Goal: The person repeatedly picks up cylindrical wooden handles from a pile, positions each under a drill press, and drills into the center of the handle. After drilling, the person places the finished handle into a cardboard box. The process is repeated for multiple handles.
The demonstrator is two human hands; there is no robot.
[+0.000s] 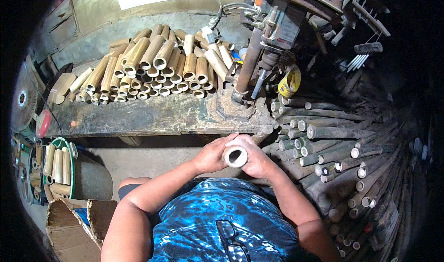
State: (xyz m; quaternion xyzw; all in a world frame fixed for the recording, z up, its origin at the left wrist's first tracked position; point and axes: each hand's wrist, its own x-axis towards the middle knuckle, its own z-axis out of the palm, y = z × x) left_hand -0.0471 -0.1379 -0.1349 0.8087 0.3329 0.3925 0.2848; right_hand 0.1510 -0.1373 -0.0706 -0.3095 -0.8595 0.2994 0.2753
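Observation:
Both my hands are together in front of my chest, closed round a short bamboo tube [236,148]. Its pale cut end and dark hollow face up toward me. My left hand [212,154] wraps the tube's left side, fingers reaching over the far part. On the other side, my right hand [259,159] grips it as well. The hands hide most of the tube's length. They are just off the near edge of a worn wooden bench [138,116], where a large pile of cut bamboo tubes [150,54] is stacked.
A drill press [263,68] stands at the bench's right end, a yellow container [289,82] beside it. Long bamboo poles [335,131] fill the right side. At left are a green-rimmed bin [95,179] holding tubes, a cardboard box [69,229] and a fan [24,100].

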